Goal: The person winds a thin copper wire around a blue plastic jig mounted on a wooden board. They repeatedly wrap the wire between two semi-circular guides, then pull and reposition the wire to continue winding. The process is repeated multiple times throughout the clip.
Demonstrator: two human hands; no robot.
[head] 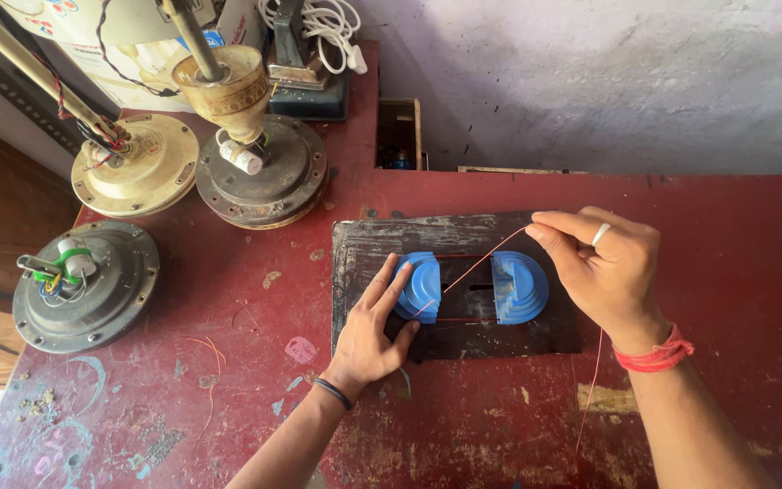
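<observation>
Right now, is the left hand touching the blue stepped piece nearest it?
Touching. The head view shows the left hand with its fingertips pressed on the left blue former, no gap showing.

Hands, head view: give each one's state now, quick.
Left hand: open, fingers resting on the left blue former.
Right hand: pinching the thin copper wire.

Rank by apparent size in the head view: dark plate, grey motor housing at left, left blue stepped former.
1. dark plate
2. grey motor housing
3. left blue stepped former, touched by the left hand
</observation>
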